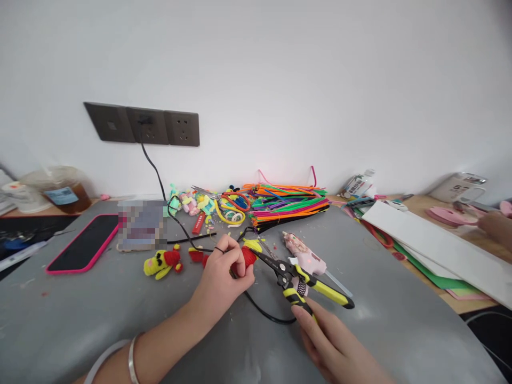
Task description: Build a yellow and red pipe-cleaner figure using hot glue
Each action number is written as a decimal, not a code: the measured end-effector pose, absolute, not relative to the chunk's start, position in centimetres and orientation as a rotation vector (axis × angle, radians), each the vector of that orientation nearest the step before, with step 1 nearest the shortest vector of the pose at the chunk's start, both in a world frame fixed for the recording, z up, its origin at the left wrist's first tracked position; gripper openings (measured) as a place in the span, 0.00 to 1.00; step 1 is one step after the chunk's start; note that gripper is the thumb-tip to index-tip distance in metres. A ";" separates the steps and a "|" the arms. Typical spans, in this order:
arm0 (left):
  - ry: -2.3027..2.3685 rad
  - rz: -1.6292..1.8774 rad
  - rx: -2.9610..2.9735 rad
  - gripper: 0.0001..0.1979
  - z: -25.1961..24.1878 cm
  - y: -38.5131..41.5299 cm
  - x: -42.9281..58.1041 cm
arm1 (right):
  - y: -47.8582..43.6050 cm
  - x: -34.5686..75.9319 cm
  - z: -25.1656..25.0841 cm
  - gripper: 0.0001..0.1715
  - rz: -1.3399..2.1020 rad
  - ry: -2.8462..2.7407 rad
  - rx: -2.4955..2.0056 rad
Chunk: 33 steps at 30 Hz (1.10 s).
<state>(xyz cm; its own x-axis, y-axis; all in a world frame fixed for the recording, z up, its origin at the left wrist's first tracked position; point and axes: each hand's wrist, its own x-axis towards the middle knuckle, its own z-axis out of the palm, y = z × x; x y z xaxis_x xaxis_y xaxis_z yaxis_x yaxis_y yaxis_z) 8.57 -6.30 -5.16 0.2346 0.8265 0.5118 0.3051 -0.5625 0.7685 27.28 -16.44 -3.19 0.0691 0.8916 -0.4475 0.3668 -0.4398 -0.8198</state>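
Note:
My left hand [224, 277] is closed around a red fuzzy pipe-cleaner piece [247, 257] just above the grey mat [120, 314]. My right hand [328, 341] grips the lower handle of black-and-yellow wire cutters [304, 282], whose jaws point left and reach the red piece. A pink hot glue gun [304, 255] lies just behind the cutters. Its black cord [264, 312] loops under my hands. A small yellow and red pipe-cleaner figure [162, 262] lies left of my left hand.
A bundle of coloured pipe cleaners [288, 205] and small fuzzy figures [200, 205] lie by the wall. A pink-cased phone [82, 250] rests at left, white and green paper sheets [436, 250] at right. Another person's hand [496, 226] shows at the far right. A wall socket strip [142, 125] is above.

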 end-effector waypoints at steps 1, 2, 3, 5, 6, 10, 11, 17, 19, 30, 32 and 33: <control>1.035 1.298 1.994 0.15 -5.2 -6.3 8.6 | -16.3 27.4 -3.1 0.28 1.349 -1.275 -1.861; 1.039 1.281 1.995 0.15 -5.3 -6.2 8.6 | -16.2 27.6 -3.0 0.27 1.335 -1.311 -1.874; 1.045 1.261 1.995 0.15 -5.4 -6.2 8.6 | -16.0 27.8 -2.9 0.26 1.315 -1.356 -1.898; 1.059 1.220 1.988 0.15 -5.5 -6.1 8.6 | -15.6 28.2 -2.5 0.26 1.245 -1.462 -1.981; 1.064 1.198 1.983 0.15 -5.6 -6.1 8.6 | -15.4 28.5 -2.2 0.25 1.201 -1.516 -2.032; 1.104 1.095 1.971 0.15 -5.8 -6.1 8.8 | -14.9 29.2 -1.4 0.29 1.078 -1.643 -2.195; 1.115 1.068 1.974 0.15 -5.7 -6.1 8.9 | -14.8 29.3 -1.2 0.30 1.078 -1.661 -2.215; 1.153 0.940 2.008 0.16 -5.5 -6.1 9.1 | -14.6 29.6 -1.1 0.34 1.102 -1.744 -2.232; 1.149 0.892 2.034 0.16 -5.5 -6.1 9.0 | -14.6 29.6 -1.0 0.34 1.099 -1.745 -2.219; 1.102 0.778 2.096 0.13 -5.5 -6.6 8.6 | -15.0 29.8 -1.4 0.34 1.075 -1.660 -2.208; 1.108 0.771 2.083 0.12 -5.5 -6.6 8.7 | -15.2 30.0 -1.6 0.32 1.051 -1.675 -2.158; 1.110 0.770 2.078 0.11 -5.5 -6.6 8.7 | -15.2 30.1 -1.8 0.31 1.041 -1.670 -2.142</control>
<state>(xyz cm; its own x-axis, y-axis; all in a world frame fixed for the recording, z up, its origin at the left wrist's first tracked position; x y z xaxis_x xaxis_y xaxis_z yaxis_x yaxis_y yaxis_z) 8.69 -6.61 -5.45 0.4692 0.8624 0.1901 0.4800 -0.4298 0.7648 30.10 -15.22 -1.78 0.0970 0.9167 -0.3877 0.7518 -0.3227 -0.5750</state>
